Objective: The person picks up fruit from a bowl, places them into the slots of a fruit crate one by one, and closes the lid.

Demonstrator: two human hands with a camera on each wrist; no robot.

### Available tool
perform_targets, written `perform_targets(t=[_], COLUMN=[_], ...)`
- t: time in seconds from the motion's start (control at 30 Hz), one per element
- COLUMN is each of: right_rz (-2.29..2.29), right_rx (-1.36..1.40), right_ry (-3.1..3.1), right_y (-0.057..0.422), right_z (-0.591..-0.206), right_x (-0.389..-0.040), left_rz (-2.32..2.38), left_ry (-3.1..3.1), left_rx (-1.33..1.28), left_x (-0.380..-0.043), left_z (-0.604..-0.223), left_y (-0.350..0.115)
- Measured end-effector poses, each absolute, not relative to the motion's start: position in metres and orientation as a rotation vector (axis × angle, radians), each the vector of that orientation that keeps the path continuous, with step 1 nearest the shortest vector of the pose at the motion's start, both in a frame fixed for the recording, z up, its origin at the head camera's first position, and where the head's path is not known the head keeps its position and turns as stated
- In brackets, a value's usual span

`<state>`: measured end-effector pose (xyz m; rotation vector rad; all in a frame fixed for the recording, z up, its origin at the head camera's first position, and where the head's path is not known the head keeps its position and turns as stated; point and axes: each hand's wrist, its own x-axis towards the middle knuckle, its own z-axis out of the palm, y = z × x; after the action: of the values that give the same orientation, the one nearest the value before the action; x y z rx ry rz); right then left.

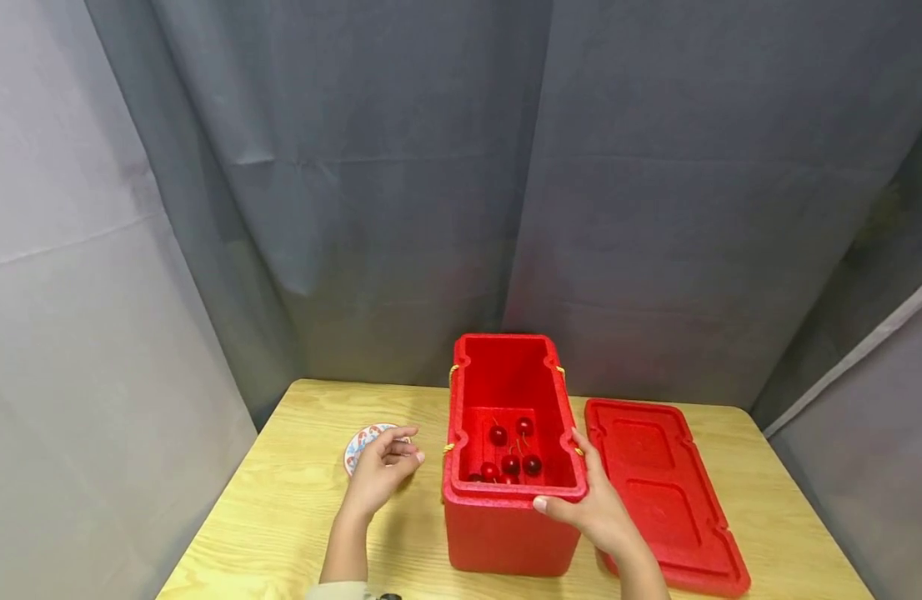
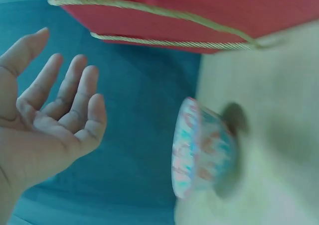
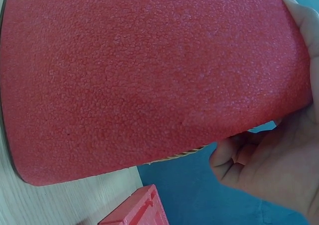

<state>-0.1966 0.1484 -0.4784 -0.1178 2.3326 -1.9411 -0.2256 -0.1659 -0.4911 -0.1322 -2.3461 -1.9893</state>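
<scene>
A red foam box (image 1: pixel 506 533) stands lidless on the table, with several dark red cherries (image 1: pixel 532 464) on its floor toward the near end. My right hand (image 1: pixel 599 512) grips the box's near right corner, thumb over the near rim and fingers along the right side. To the left of the box, my left hand (image 1: pixel 382 471) hovers with loosely bent fingers and holds nothing. Beneath it sits a small patterned bowl (image 1: pixel 352 448), partly covered by the hand in the head view; the left wrist view shows the bowl (image 2: pixel 204 150) apart from the fingers.
The red lid (image 1: pixel 667 500) lies on the wooden table (image 1: pixel 266 517) right of the box. Yellow cord handles (image 2: pixel 164 11) hang along the box's sides. Grey curtains (image 1: pixel 401 208) close off the back and both sides.
</scene>
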Motion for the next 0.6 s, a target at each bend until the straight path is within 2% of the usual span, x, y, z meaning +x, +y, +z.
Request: perform_targets(t=[0.37, 0.6], right_rz=[-1.921, -1.934], right_rx=[-0.16, -0.147], right_ry=[2.36, 2.343], right_y=[0.151, 0.149], right_z=[-0.475, -0.478], right_x=[-0.198, -0.197], left_rz=[-1.85, -1.739], left_ry=[-2.258, -2.306], left_rx=[0.226, 0.283], left_x=[-0.236, -0.251], left_z=[-0.553, -0.573], left_y=[-0.19, -0.213])
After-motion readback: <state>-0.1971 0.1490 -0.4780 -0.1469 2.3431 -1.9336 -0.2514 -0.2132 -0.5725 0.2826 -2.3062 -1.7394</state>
